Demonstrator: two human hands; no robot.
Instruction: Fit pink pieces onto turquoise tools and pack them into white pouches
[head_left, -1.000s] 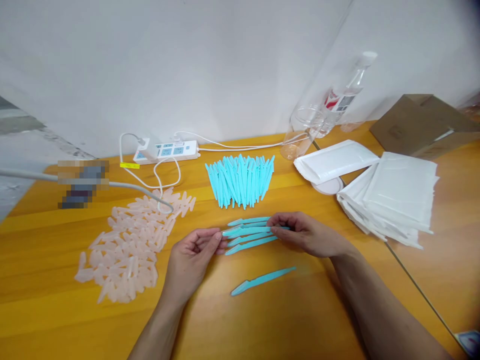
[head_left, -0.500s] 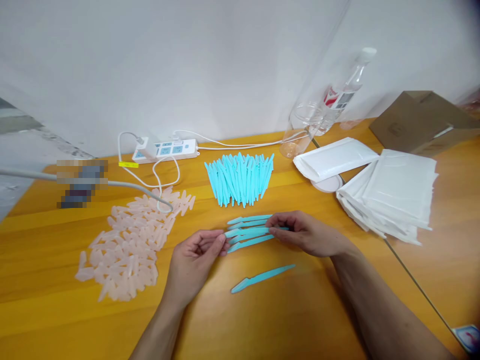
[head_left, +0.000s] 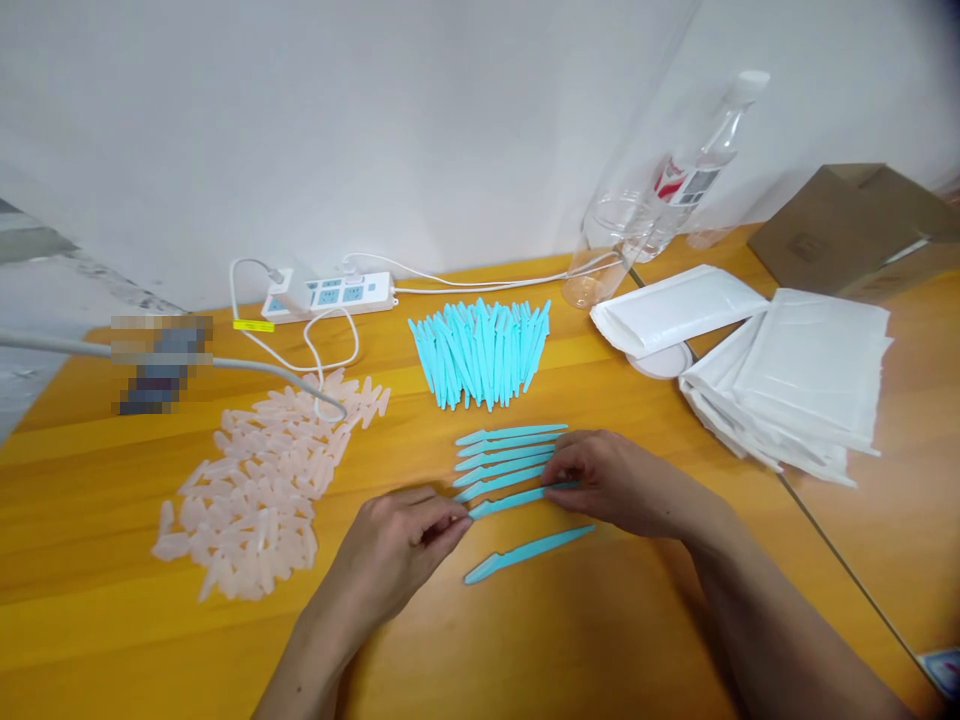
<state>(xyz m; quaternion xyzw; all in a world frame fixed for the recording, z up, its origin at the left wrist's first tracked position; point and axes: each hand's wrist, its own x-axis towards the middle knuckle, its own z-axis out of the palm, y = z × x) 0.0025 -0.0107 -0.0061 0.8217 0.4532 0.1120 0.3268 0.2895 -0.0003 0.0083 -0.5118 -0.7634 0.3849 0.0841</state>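
Open lane: bare table (head_left: 517,650) between the forearms (head_left: 326,640), up to the near blue tool (head_left: 529,554). Middle barred by the held blue tool (head_left: 514,502), spanning left hand (head_left: 397,545) to right hand (head_left: 615,485). Second lane: between blue pile (head_left: 480,355) and white envelopes (head_left: 817,350). Left: pale pieces (head_left: 262,520) obstruct; grey cable (head_left: 262,368) crosses their far edge. Rear: power strip (head_left: 330,296), clear jar (head_left: 589,288), bottle (head_left: 694,180) obstruct.
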